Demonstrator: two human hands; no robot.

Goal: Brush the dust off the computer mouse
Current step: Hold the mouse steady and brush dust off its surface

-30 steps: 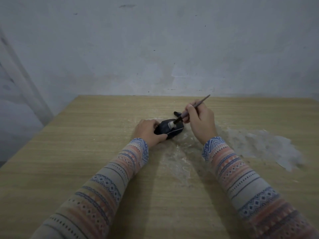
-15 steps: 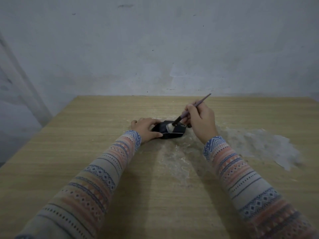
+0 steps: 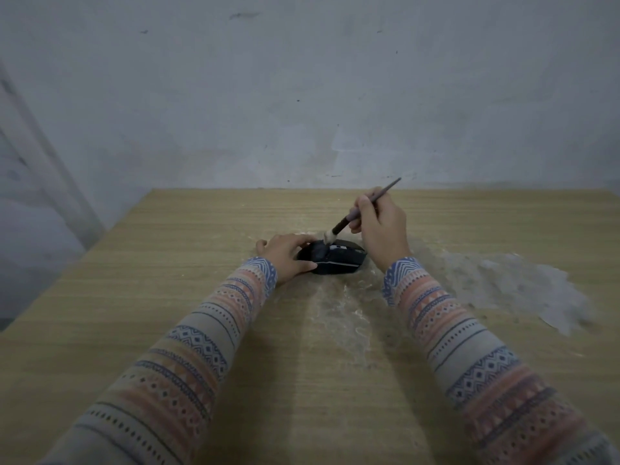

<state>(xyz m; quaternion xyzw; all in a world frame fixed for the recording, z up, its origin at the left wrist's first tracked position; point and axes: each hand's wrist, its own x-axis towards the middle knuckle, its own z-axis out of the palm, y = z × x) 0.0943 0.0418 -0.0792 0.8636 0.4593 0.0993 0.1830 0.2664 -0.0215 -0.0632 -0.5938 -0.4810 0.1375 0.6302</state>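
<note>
Near the frame's center, on the table (image 3: 167, 263), my left hand (image 3: 285, 255) pressed flat on the mouse (image 3: 335, 260) to steady it while my right hand (image 3: 382, 226) pinched the brush (image 3: 355, 214), bristles touching its top.

Place looked like plain, bare room, maybe simple home workspace; exact kind could not be told. Wall (image 3: 302, 95) behind was grey-white plaster, stained and marked with small dark spots. Wooden table (image 3: 167, 263) with light grain stood against it. Whitish dusty patches (image 3: 510, 283) lay on tabletop. Light was dim.
</note>
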